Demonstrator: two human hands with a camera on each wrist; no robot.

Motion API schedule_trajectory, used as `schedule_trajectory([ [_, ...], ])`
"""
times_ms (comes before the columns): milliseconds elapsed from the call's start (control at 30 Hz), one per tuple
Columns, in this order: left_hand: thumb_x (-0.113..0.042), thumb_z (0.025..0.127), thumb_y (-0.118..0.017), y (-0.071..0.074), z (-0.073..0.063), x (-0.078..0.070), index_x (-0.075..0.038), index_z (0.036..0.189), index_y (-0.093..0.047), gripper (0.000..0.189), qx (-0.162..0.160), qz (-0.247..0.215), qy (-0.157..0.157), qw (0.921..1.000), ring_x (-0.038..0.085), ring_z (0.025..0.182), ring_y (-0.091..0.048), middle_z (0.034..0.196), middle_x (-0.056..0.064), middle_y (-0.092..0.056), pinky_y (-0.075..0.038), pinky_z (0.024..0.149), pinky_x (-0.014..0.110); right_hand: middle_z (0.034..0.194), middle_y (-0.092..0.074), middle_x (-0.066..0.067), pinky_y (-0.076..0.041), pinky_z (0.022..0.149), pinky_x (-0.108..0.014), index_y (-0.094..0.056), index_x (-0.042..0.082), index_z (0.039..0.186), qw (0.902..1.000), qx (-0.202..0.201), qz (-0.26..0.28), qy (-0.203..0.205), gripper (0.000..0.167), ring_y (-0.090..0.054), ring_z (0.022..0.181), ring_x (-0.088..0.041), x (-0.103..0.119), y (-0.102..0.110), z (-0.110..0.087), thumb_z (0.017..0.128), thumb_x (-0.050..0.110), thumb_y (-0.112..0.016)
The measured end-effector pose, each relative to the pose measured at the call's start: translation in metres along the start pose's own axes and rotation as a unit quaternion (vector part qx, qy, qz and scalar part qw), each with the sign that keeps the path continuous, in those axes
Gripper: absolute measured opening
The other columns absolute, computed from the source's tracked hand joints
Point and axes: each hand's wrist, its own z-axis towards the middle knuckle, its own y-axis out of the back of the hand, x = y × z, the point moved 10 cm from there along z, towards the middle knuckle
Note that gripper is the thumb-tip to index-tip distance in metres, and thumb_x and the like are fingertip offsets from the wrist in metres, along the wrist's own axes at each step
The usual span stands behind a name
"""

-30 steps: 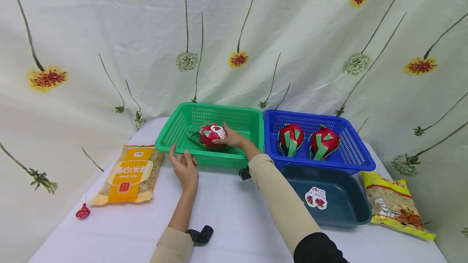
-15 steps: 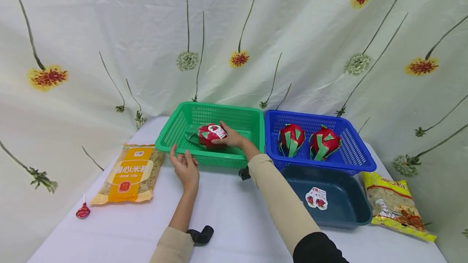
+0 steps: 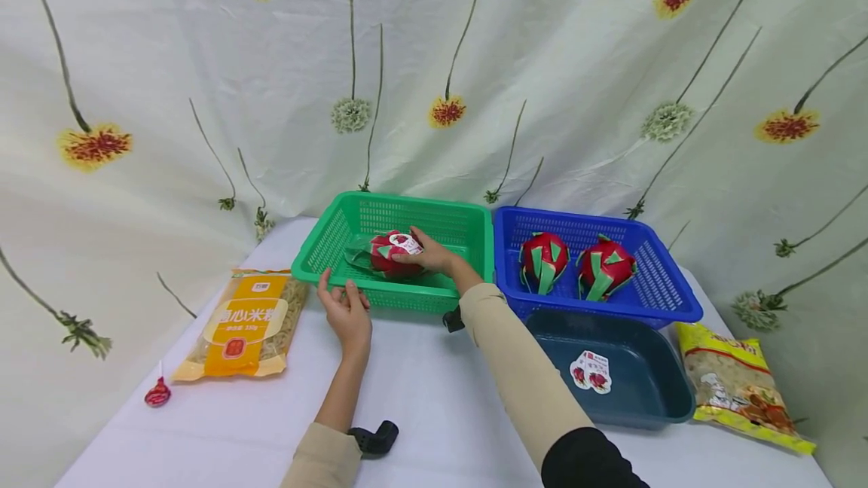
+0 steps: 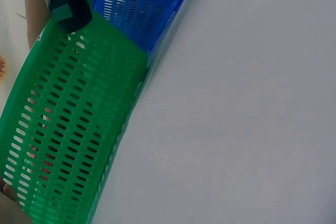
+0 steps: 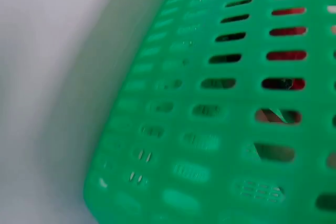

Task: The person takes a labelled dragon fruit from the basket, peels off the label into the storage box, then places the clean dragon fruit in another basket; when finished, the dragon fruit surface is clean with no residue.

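Observation:
Inside the green basket my right hand grips a red dragon fruit with green scales. A white sticker shows on its upper side, close to the thumb and fingers. Something thin, pale green and see-through lies at the fruit's left end; I cannot tell what it is. My left hand touches the basket's front wall near the left corner, fingers loosely bent, one fingertip up by the rim. From the right wrist, only red patches of the fruit appear through the slots, and the right hand is mostly hidden.
A blue basket with two dragon fruits stands right of the green one. In front of it sits a dark tray holding printed stickers. Food bags lie left and right; a red lollipop is at left.
The dragon fruit has shifted a little left and back in the right hand's grip. The left hand stays at the basket wall, and the head view has moved slightly.

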Motion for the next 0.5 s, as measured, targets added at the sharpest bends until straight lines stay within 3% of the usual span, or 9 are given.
schedule_trajectory([
  [233, -0.003, 0.096, -0.043, -0.0014, -0.0009, -0.0012, 0.000, 0.138, -0.025, 0.046, 0.004, -0.006, 0.004, 1.0000, 0.011, 0.052, -0.046, 0.075, 0.011, -0.044, -0.042, 0.047, 0.020, 0.147, -0.025, -0.007, -0.038, 0.098, -0.040, -0.010, 0.017, 0.149, 0.9994, -0.023, 0.025, 0.001, 0.087, -0.032, 0.128, -0.023, -0.0010, 0.0008, 0.0026, 0.085, 0.035, -0.065],
  [500, -0.004, 0.097, -0.043, 0.0009, -0.0014, -0.0016, 0.000, 0.138, -0.025, 0.045, 0.000, 0.009, 0.001, 1.0000, 0.012, 0.052, -0.046, 0.074, 0.007, -0.043, -0.041, 0.047, 0.020, 0.146, -0.030, -0.007, -0.037, 0.099, -0.038, -0.015, 0.017, 0.149, 0.9987, -0.045, 0.018, 0.019, 0.088, -0.034, 0.126, -0.022, 0.0008, 0.0013, 0.0054, 0.082, 0.034, -0.070],
])
